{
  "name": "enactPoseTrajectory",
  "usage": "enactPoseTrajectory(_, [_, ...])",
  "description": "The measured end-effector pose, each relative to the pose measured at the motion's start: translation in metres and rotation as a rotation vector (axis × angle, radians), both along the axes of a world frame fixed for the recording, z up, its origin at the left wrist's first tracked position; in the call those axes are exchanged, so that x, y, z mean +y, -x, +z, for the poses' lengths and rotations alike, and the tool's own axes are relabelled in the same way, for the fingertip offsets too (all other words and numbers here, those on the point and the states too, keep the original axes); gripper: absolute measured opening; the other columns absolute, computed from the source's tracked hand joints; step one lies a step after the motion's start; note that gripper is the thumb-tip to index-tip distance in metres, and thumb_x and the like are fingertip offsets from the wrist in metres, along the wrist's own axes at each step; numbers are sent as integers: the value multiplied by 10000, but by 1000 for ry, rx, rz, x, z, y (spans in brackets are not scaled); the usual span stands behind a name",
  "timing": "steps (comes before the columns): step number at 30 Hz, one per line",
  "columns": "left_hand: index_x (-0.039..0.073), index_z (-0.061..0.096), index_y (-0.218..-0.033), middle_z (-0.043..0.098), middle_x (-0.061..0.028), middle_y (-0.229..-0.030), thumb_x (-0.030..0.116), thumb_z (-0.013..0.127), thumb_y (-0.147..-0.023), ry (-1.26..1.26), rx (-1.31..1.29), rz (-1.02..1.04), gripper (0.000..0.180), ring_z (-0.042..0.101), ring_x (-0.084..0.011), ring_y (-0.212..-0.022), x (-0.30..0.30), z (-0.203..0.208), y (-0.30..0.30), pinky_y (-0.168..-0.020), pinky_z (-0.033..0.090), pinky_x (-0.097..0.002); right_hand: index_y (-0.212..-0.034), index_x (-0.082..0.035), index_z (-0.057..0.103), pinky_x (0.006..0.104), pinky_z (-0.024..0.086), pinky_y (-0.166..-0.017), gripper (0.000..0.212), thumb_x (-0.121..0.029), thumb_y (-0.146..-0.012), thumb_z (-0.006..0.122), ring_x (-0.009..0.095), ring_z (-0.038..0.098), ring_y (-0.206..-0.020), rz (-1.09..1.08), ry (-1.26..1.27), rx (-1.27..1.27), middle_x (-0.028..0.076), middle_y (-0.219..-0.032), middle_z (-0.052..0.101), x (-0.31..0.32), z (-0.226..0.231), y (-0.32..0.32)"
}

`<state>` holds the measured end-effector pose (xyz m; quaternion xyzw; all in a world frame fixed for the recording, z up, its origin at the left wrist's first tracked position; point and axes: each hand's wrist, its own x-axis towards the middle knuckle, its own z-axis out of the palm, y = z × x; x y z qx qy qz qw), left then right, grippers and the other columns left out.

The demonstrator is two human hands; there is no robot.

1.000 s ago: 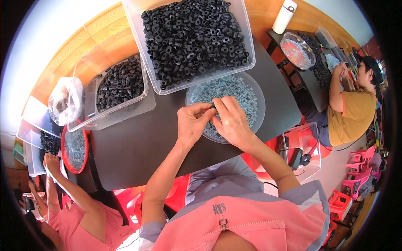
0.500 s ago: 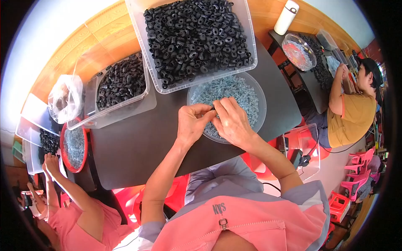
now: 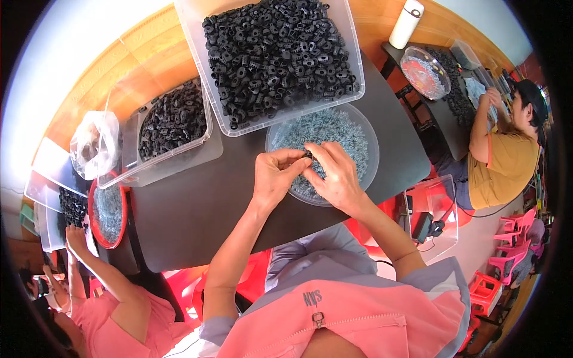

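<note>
The round clear tub (image 3: 375, 156) of pale blue-grey coil springs (image 3: 347, 134) is the landmark here, standing on the dark worktop (image 3: 191, 209). The 2 bare hands meet over the near-left part of this tub. Between their fingertips is 1 small black plastic housing (image 3: 308, 154), raised above the springs and left of the tub's middle.

The left hand (image 3: 273, 179) is at the tub's left rim, with thumb and forefinger pinching the housing from the left. The right hand (image 3: 338, 179) lies over the tub's near half, its fingers curled and their tips at the housing's right side; I cannot tell whether they grip it, or whether a spring is between them. The springs lie directly below and beyond the housing, and the right hand is the nearer to the tub's middle. The housing is too small and too covered to tell which way its long axis points.

Beyond the tub, a large clear bin (image 3: 292, 112) heaped with black housings (image 3: 277, 59) overlaps the tub's far rim in this view; I cannot tell whether it rests on it. Left of the tub is a second clear bin (image 3: 164, 157), with more black pieces (image 3: 173, 119). Farther left is a red-rimmed basin (image 3: 124, 218).
</note>
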<state>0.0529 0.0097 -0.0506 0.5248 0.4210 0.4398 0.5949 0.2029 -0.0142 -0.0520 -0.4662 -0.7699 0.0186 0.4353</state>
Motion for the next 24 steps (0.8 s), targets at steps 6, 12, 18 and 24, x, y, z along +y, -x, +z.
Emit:
enactPoseTrajectory(6, [-36,691,-881,666,-48,-735,56,709,-770,42,106,-38,145,579,-55,-646,0,-1,1,-554,449,-192,-992,10,574,345,482,-589,408,-24,-615,726,262,554,-723,-4,-59,-71,98,-788,513,-3,-1,0])
enactPoseTrajectory(12, [-29,694,-879,661,-44,-725,64,708,-774,55,158,-87,141,561,-47,-610,-1,7,5,-528,435,-190,-1039,0,577,338,488,-592,432,-109,-652,734,257,569,-695,-36,-32,-125,80,-798,537,-8,3,0])
enactPoseTrajectory(18, [21,705,-931,638,18,-745,39,716,-767,-321,170,353,166,457,-17,-580,-13,61,23,-500,361,-173,-1150,-58,546,353,473,-555,492,-232,-733,740,264,590,-663,-162,-35,102,92,-792,575,3,14,-23])
enactPoseTrajectory(24, [25,672,-1058,613,-30,-662,87,664,-809,-613,617,897,257,469,-42,-529,29,124,102,-510,366,-185,-894,-24,643,308,471,-539,139,-39,-763,685,214,618,-603,-268,-66,227,103,-730,604,16,12,-64])
